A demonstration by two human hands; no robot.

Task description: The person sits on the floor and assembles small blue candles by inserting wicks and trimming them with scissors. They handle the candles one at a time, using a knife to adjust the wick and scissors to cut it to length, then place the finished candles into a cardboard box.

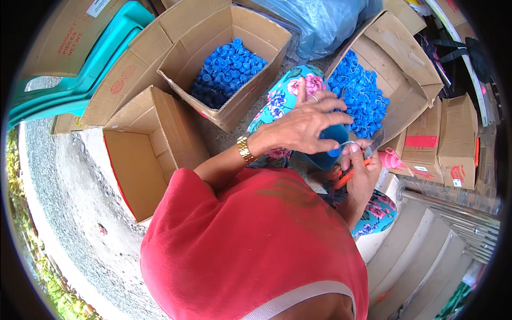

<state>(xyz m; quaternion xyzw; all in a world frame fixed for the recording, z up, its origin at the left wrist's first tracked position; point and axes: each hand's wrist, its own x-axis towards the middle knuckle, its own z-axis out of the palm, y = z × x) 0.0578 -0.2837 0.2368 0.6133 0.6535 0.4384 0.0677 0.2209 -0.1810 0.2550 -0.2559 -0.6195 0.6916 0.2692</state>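
My left hand (306, 125), with a gold watch and a ring, hovers over a dark blue tub (314, 160) between my knees. Its fingers are spread, and the thumb is close to a small blue plastic cap (334, 152); whether it touches is unclear. A thin white strip runs from this cap to the fingertips of my right hand (362, 162). That hand is closed around an orange-handled knife (344, 178), its grey blade pointing up past the fingers. The tub's inside is mostly hidden by my left hand.
One cardboard box (229, 90) ahead holds many blue caps. Another box (394, 80), at the right, holds blue pieces with white strips. An open box (146, 154) stands left, near a teal plastic chair (96, 69). A clear bluish plastic bag (320, 24) lies at the back.
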